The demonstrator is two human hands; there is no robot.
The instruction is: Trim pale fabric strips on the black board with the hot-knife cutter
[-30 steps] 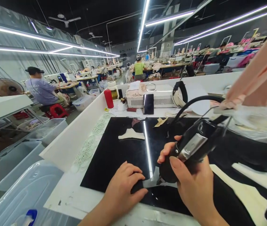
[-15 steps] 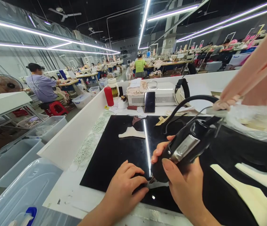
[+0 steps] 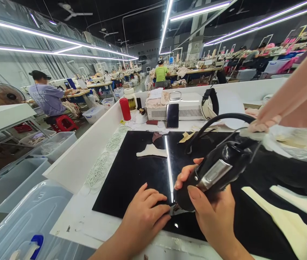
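Note:
My right hand [image 3: 213, 213] is wrapped round a black corded power tool [image 3: 215, 171] with a metal plate on its body, its rounded head down against a small dark fabric piece [image 3: 176, 210] on the glossy black work surface [image 3: 132, 173]. My left hand [image 3: 142, 213] lies beside it, fingers curled and pressed on the dark piece's left edge. The tool's black cable [image 3: 218, 121] arches up and back.
A cream fabric cut-out [image 3: 151, 151] lies mid-surface; larger cream pieces [image 3: 291, 224] at right. A phone [image 3: 172, 115], white machine [image 3: 188, 106], red bottle [image 3: 125, 109] stand behind. Clear plastic bins [image 3: 29, 224] sit left. People work at far tables.
Tool and right hand shifted slightly left and down toward my left hand; the left fingers curled tighter on the dark piece. The view drifted a little.

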